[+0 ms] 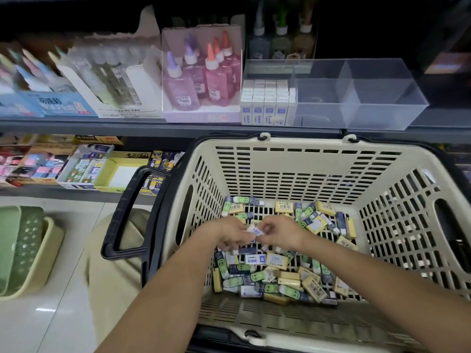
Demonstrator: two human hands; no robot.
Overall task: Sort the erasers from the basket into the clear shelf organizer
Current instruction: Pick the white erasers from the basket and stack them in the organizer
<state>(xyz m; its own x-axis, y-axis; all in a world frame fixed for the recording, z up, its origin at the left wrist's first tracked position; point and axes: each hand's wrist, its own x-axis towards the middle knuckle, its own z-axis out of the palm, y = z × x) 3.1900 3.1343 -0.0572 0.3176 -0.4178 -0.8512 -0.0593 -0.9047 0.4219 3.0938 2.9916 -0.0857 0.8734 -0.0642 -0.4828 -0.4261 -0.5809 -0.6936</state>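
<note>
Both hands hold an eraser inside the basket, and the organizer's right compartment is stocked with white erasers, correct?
No: the head view shows the white erasers in the organizer's left compartment. The left hand and right hand do hold an eraser inside the basket.

The dark shelf [178,127] carries a clear organizer [382,98], a box of glue bottles [201,80] just beside it, then display cartons [114,82]. Stacked baskets [25,248] sit on the floor [63,314].

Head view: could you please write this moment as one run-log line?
step: picking | left hand and right hand pinch white-blue eraser inside basket | clear shelf organizer: left compartment stocked
</note>
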